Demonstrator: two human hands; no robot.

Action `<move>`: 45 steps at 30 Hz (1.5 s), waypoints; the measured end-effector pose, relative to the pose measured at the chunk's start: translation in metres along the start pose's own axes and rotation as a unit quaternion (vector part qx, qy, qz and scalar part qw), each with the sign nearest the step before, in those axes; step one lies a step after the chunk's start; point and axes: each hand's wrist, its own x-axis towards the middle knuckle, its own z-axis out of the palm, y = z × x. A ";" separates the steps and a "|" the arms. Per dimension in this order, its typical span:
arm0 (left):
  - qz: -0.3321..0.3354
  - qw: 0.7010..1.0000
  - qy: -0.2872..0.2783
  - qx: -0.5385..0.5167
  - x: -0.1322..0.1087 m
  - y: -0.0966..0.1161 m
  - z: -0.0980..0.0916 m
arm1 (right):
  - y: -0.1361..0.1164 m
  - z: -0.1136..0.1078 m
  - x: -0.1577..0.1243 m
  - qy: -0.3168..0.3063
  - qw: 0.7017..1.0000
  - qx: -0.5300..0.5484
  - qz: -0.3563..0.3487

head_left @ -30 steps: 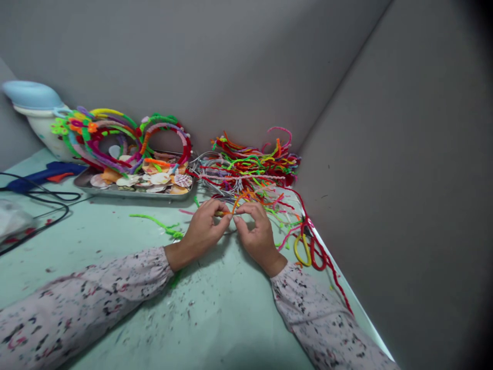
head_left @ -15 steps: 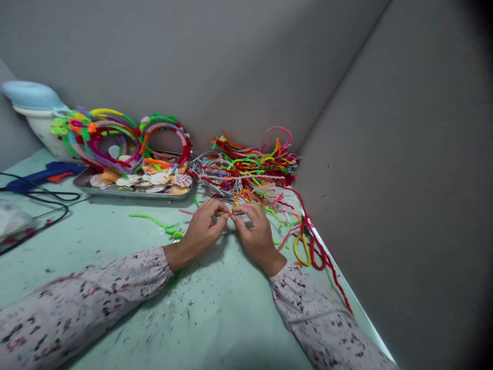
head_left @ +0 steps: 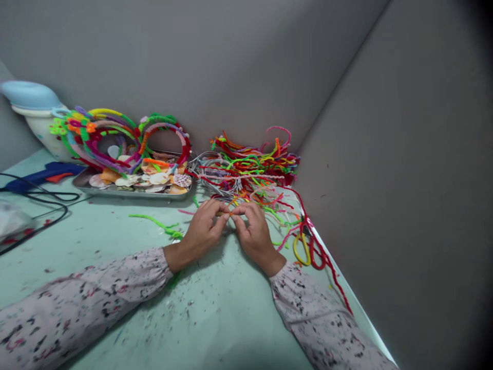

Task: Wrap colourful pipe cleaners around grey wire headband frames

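The orange pipe cleaner is mostly covered by the pinching fingertips of the left hand and right hand. Its end is too small to tell, maybe bent. The white container w/ blue lid, black cable and clear bag are cut off by the left edge.

I count two hands, the left hand and the right hand, one orange pipe cleaner pinched by both, one metal tray, one blue glue gun, and one yellow loop. The heap of pipe cleaners I cannot count.
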 end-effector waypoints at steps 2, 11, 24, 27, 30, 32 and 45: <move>-0.001 1.000 -0.001 0.006 0.000 0.000 0.000 | -0.001 0.000 0.000 -0.005 1.000 -0.001 0.000; -0.008 1.000 -0.002 0.001 0.000 0.004 -0.002 | 0.002 -0.002 0.002 -0.002 0.999 0.049 -0.003; 0.008 1.000 -0.010 0.008 0.000 0.003 -0.001 | 0.005 -0.003 0.003 -0.032 0.996 0.078 0.028; 0.007 1.000 -0.012 0.008 0.001 0.002 -0.001 | 0.005 -0.003 0.003 -0.032 0.995 0.086 0.030; 0.009 1.000 -0.014 0.007 0.000 0.002 -0.001 | 0.005 -0.002 0.003 -0.025 0.994 0.098 0.034; 0.011 1.000 -0.014 0.006 0.000 0.002 0.000 | 0.006 -0.002 0.003 -0.023 0.994 0.102 0.041; 0.017 1.000 -0.019 0.010 0.001 0.004 -0.001 | 0.004 -0.001 0.003 -0.006 0.995 0.089 0.035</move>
